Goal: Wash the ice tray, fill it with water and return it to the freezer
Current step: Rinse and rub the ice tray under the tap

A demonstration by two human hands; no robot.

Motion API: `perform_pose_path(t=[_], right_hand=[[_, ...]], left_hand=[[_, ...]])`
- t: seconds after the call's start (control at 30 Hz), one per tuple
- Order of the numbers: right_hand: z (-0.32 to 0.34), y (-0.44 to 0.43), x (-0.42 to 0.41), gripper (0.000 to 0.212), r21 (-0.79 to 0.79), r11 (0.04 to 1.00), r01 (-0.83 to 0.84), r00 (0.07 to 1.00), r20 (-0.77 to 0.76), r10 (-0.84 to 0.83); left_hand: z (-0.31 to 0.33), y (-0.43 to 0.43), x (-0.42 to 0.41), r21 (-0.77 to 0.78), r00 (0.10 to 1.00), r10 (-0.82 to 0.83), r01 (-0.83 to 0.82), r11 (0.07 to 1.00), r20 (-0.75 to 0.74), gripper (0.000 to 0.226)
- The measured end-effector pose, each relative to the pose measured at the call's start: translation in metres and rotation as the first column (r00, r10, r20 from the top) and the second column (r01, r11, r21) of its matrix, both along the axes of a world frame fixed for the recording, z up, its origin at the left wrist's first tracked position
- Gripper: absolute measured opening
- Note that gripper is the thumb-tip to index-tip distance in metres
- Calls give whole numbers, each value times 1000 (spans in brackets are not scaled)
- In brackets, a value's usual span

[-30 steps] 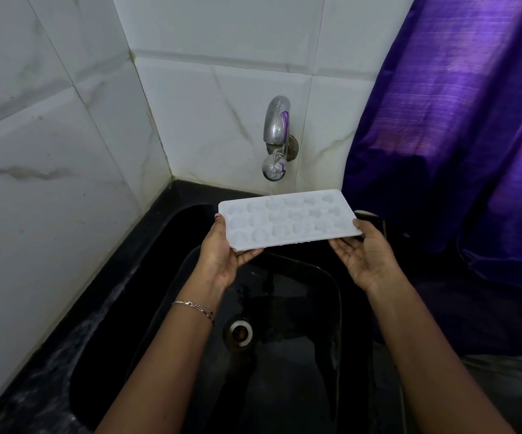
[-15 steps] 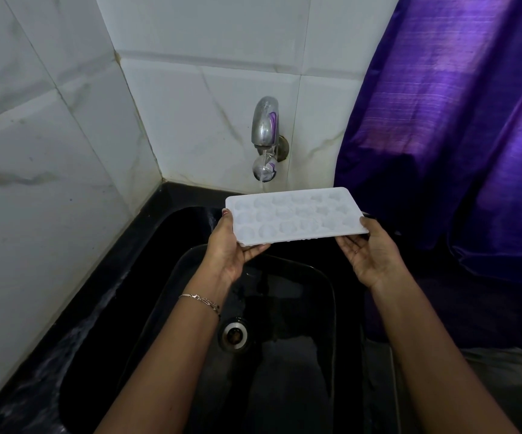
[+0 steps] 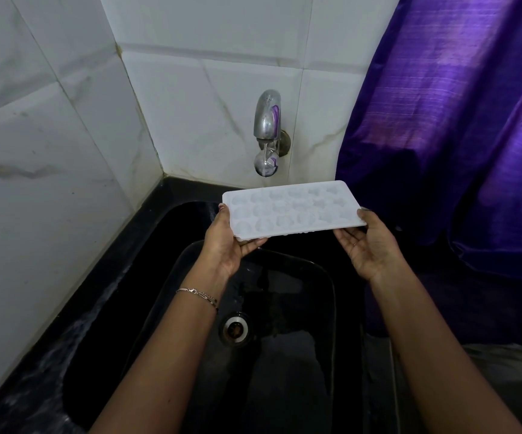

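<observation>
White plastic tray: flat rectangle, rounded corners, matt, slightly translucent. 3 rows of shallow moulded cavities, face up, mixed shapes (round, some star-like). Whether cavities hold water: cannot tell. Position: held in air over sink, just below and in front of tap, long side across the view.

Left hand: grips tray's left short end, thumb on top at edge, fingers curled beneath. Thin metal chain bracelet on that wrist.

Right hand: palm up, grips right end nr front corner, thumb on rim, fingers under.

Sink: black, glossy, rect. basin w/ rounded corners, wet sheen. Round metal drain at bottom, beside left forearm.

Tap: chromed metal, wall-mounted, curved spout, ball-shaped end, dull spots.

Counter: black stone, speckled, wet-looking at left.

Tiles: white, glossy, grey veining, marble look. 2 walls meet in a corner left of tap.

Curtain: purple, shiny woven cloth, in folds, hangs right of tap, behind right hand.
</observation>
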State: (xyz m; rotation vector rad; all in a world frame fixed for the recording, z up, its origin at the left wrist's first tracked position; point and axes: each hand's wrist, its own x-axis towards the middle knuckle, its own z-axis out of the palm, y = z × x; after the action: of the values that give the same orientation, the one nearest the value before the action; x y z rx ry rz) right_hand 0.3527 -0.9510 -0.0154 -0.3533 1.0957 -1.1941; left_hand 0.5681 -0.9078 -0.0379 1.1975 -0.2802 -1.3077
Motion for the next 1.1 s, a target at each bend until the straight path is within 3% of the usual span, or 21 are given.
perform_pose_path(t=[1.1], right_hand=[[-1,-2,-28,14,-6,997,74,995,75,-73]], left_hand=[[1,-12,-25,-17,996,-86,86,996,-26,42]])
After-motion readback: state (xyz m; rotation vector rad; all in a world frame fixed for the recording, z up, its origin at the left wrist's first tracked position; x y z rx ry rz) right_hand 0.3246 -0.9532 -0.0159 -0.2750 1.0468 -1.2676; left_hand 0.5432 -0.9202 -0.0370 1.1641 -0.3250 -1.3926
